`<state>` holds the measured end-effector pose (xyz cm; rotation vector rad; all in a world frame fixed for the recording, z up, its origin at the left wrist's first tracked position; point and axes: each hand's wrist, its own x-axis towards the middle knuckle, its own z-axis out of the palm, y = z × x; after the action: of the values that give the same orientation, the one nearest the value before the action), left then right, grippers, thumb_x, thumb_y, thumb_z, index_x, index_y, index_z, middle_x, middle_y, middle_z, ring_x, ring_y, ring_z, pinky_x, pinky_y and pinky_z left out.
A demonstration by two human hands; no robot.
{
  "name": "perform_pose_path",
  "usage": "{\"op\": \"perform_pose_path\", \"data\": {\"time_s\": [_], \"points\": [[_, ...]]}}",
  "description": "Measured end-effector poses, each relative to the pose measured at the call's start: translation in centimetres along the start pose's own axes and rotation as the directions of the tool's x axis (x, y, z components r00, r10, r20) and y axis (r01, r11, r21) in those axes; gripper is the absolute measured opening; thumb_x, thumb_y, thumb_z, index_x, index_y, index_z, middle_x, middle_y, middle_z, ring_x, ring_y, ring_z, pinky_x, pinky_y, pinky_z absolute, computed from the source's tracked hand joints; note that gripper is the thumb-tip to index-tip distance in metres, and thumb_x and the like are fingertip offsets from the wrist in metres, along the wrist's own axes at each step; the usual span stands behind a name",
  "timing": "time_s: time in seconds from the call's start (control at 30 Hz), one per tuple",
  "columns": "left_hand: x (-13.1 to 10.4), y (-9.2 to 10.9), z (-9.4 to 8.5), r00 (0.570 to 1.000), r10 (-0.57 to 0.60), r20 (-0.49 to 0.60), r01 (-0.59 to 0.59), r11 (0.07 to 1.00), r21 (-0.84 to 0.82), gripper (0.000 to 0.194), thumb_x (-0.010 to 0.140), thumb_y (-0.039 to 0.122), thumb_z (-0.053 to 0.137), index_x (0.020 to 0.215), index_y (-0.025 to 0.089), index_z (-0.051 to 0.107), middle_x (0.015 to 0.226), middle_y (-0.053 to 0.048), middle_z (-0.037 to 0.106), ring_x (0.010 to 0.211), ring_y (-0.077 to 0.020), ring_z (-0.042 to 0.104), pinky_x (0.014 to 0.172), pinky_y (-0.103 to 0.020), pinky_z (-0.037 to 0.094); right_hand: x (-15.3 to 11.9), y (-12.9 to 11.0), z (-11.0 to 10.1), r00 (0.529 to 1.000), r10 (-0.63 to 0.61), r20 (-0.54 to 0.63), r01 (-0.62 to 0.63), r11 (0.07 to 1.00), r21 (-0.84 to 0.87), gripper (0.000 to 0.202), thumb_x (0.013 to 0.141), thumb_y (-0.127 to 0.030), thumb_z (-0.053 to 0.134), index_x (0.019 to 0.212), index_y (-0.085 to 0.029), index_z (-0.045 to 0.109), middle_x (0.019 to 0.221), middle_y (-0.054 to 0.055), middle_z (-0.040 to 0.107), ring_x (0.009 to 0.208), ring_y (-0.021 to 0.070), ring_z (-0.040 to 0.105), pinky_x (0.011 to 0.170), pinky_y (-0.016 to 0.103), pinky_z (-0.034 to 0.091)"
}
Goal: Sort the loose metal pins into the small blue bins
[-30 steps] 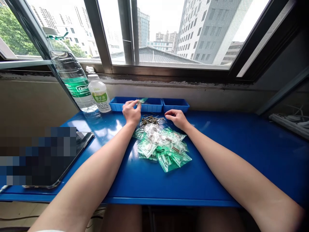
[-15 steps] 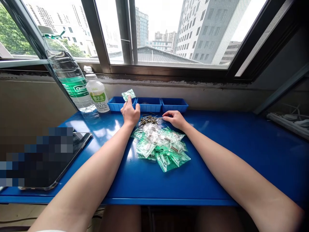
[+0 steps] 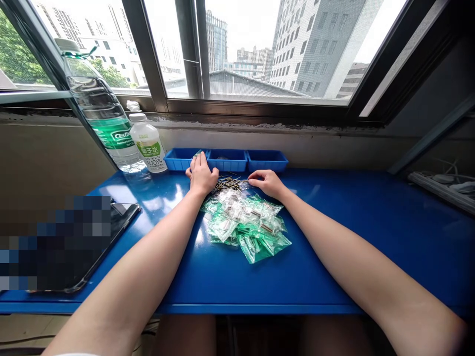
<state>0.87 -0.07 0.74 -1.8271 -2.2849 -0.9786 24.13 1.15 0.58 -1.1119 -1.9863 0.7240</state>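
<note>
Crinkled plastic packets [image 3: 245,222], thin rods [image 3: 229,184]

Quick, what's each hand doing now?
Left hand: at the left blue bin with a packet; can't tell if gripped.
Right hand: curled beside thin metal pieces; can't tell if holding any.

There is wide room to pass on the blue table [image 3: 352,212] to the right of the right hand [image 3: 270,185], but the shiny bags [image 3: 247,222] block the middle, and a big bottle [image 3: 111,131] and a small bottle [image 3: 149,148] block the back left.
</note>
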Motion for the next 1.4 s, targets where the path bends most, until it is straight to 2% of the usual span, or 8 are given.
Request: {"op": "perform_pose_path", "data": {"time_s": [0.17,0.3,0.43,0.53,0.87,1.1,1.27,1.4], "points": [[0.0,0.0,0.0,0.999,0.021,0.039,-0.023,0.999,0.038,0.071,0.087,0.038,0.044,0.152,0.011,0.037,0.161,-0.015,0.03,0.151,-0.0299,0.022,0.118,-0.051,0.024,-0.1,0.1,0.1,1.0,-0.017,0.007,0.017,0.998,-0.053,0.02,0.073,-0.031,0.073,0.087,-0.017,0.076,0.089,0.007,0.075,0.081,0.0214,0.067,0.077,0.033,0.052],[-0.1,-0.1,0.0,0.998,0.046,0.053,-0.049,0.997,0.062,0.067,0.087,0.037,0.046,0.149,0.013,0.043,0.162,-0.017,0.029,0.151,-0.0321,0.021,0.117,-0.053,0.025,0.0,0.2,0.4,0.993,-0.116,-0.005,0.114,0.981,-0.154,0.041,0.074,-0.036,0.075,0.11,-0.017,0.074,0.121,0.013,0.069,0.109,0.0273,0.064,0.095,0.04,0.05],[-0.2,0.0,-0.2,0.997,0.058,0.056,-0.062,0.995,0.076,0.067,0.085,0.034,0.05,0.149,0.014,0.043,0.161,-0.017,0.03,0.151,-0.0331,0.021,0.117,-0.054,0.026,0.2,0.3,0.7,0.985,-0.108,0.136,0.143,0.949,-0.28,0.046,0.077,-0.04,0.074,0.118,-0.019,0.072,0.13,0.012,0.066,0.126,0.0321,0.054,0.109,0.048,0.041],[-0.3,0.0,-0.3,0.996,0.061,0.062,-0.066,0.994,0.085,0.068,0.084,0.033,0.05,0.149,0.013,0.042,0.161,-0.017,0.03,0.151,-0.0334,0.022,0.116,-0.054,0.028,0.3,0.4,0.7,0.977,-0.104,0.185,0.158,0.939,-0.305,0.038,0.079,-0.04,0.073,0.111,-0.021,0.075,0.122,0.01,0.071,0.122,0.0311,0.056,0.106,0.047,0.044],[-0.2,0.0,-0.4,0.995,0.069,0.078,-0.076,0.993,0.089,0.071,0.083,0.035,0.052,0.149,0.012,0.041,0.161,-0.017,0.031,0.15,-0.034,0.021,0.116,-0.054,0.029,0.4,0.8,0.4,0.994,-0.064,0.087,0.076,0.988,-0.136,0.011,0.075,-0.029,0.071,0.077,-0.019,0.066,0.105,0.009,0.074,0.099,0.025,0.067,0.092,0.039,0.049],[-0.3,0.1,-0.5,0.994,0.064,0.091,-0.074,0.992,0.104,0.072,0.083,0.035,0.052,0.15,0.011,0.04,0.161,-0.016,0.03,0.151,-0.0331,0.02,0.117,-0.053,0.028,0.7,1.6,0.7,0.999,0.004,-0.052,0.004,0.989,0.146,0.025,0.079,-0.04,0.062,0.092,-0.019,0.062,0.068,0.001,0.064,0.064,0.0179,0.061,0.066,0.032,0.047],[-0.3,0.1,-0.6,0.993,0.063,0.095,-0.073,0.992,0.107,0.071,0.084,0.035,0.052,0.15,0.011,0.04,0.161,-0.016,0.03,0.151,-0.0333,0.02,0.117,-0.053,0.028,0.9,1.6,0.7,0.997,-0.008,-0.073,0.015,0.995,0.104,0.031,0.081,-0.045,0.058,0.094,-0.018,0.066,0.08,0.004,0.067,0.067,0.0168,0.057,0.066,0.032,0.045],[-0.3,0.0,-0.5,0.994,0.07,0.085,-0.078,0.993,0.091,0.071,0.083,0.035,0.053,0.15,0.014,0.04,0.161,-0.016,0.031,0.151,-0.0337,0.021,0.117,-0.053,0.028,0.9,1.8,0.6,0.999,0.014,-0.051,-0.011,0.999,0.052,0.031,0.077,-0.028,0.058,0.105,-0.017,0.063,0.085,0.004,0.069,0.072,0.0171,0.06,0.074,0.032,0.047]]}}
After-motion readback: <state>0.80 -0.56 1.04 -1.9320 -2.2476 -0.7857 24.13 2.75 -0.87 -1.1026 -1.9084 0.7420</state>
